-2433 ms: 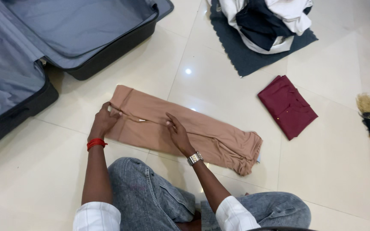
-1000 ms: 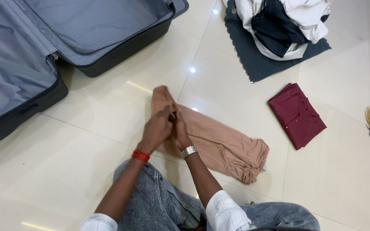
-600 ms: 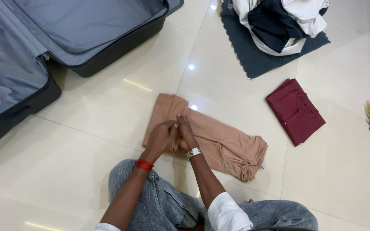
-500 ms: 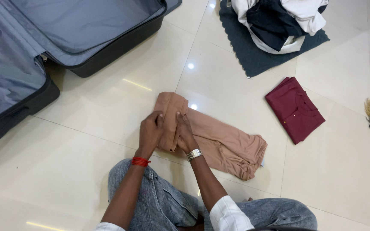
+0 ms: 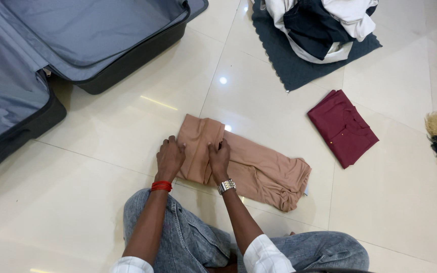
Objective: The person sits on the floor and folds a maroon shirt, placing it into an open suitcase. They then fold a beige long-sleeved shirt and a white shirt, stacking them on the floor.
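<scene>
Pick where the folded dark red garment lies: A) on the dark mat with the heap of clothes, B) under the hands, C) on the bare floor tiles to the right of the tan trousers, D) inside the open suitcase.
C: the dark red garment lies alone on the floor tiles, right of the tan trousers.

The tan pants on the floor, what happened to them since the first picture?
The tan pants got folded: the left hand lifted the waist end and laid it over toward the middle, so the pants lie shorter. Now both hands press flat on the fold, the right hand beside the left, holding nothing up. The open suitcase, the folded maroon garment and the clothes pile stayed put.
</scene>
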